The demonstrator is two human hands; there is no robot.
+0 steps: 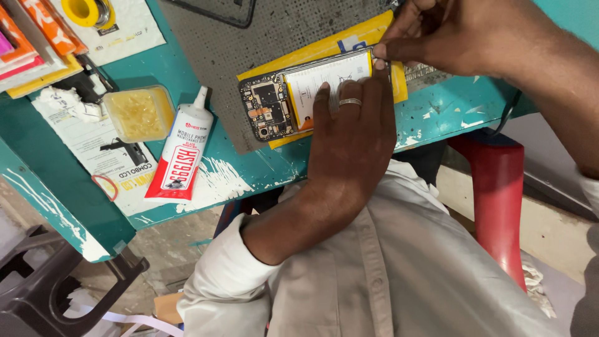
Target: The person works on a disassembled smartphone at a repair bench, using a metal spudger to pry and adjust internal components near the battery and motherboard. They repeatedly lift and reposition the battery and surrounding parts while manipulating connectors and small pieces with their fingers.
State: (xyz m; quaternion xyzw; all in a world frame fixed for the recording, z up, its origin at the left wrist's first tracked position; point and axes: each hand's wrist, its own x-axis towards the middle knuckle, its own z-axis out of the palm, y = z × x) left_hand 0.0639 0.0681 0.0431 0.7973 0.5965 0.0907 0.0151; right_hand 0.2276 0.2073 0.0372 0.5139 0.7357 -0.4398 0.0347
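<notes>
An opened phone [272,109] lies with its back off on a yellow packet [324,42], showing a dark circuit board and a white battery [324,76]. My left hand [349,143], with a ring on one finger, lies flat across the phone and presses its fingers on the battery. My right hand [449,31] comes in from the upper right. Its fingertips pinch together at the phone's right end by the battery's corner. What sits between those fingertips is too small to make out.
A grey perforated mat [249,43] lies under the packet on a teal table [437,115]. A red-and-white glue tube [181,156], a clear tub of yellowish paste [138,113] and a yellow reel [87,11] lie left. A red stool [496,187] stands below right.
</notes>
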